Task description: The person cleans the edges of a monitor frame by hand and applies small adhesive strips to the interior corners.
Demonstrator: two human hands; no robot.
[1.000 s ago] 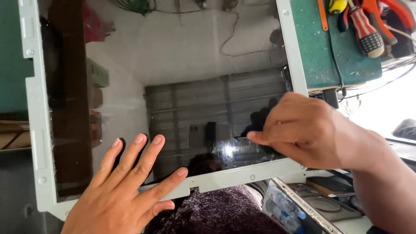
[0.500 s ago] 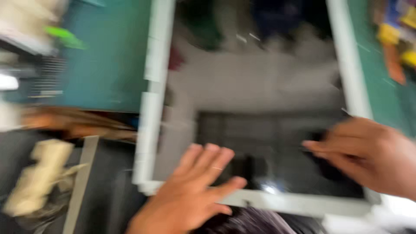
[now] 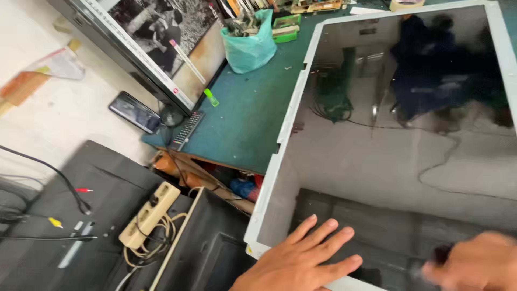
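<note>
Left hand (image 3: 301,264) flat, grip open, on the glossy panel (image 3: 398,151) — right hand (image 3: 474,267) blurred, grip unclear.

Our left hand (image 3: 301,258) lies flat, palm down, fingers spread toward one o'clock. Our right hand (image 3: 474,264), at its three o'clock, is blurred, fingers curled.

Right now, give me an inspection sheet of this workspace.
Surface: green workbench top, worn.
Job's things: large glossy panel in a white frame, overhanging the bench edge.
Clutter: teal plastic bag, remote control, small green bottle.
Hands: left hand flat on the panel's near edge; right hand blurred, grip unclear.
Cables: beige power strip with coiled cord; black lead with red and yellow plugs.
Surroundings: framed black-and-white picture leaning; phone on the floor.
</note>
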